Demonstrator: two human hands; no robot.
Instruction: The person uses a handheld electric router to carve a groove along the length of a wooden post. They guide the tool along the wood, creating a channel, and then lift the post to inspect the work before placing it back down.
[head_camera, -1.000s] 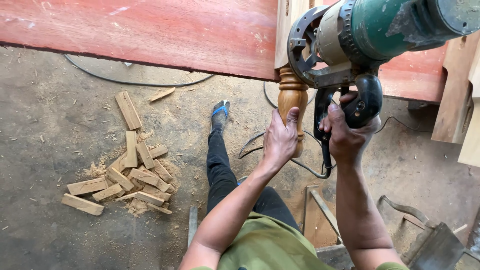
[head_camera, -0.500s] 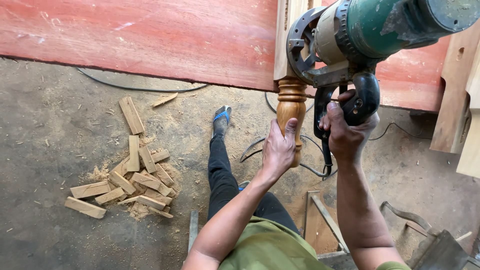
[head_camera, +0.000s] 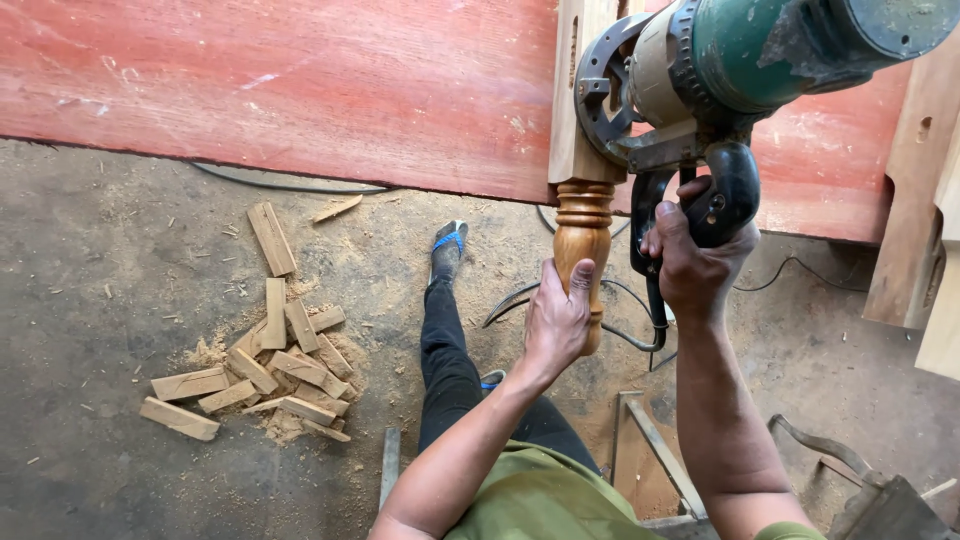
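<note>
Head view: left hand (head_camera: 556, 322) wraps its fingers round the turned leg (head_camera: 583, 235) under the red panel (head_camera: 300, 90), right hand (head_camera: 693, 262) clenches the router (head_camera: 740, 70) handle; a kick could catch those fingers.

Pale wood offcuts (head_camera: 262, 366) amid sawdust, perhaps scrap

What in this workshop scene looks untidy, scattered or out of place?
A heap of wood offcuts lies scattered at all angles on the dirt floor amid sawdust, and a loose cable trails across it beside the red panel.
</note>
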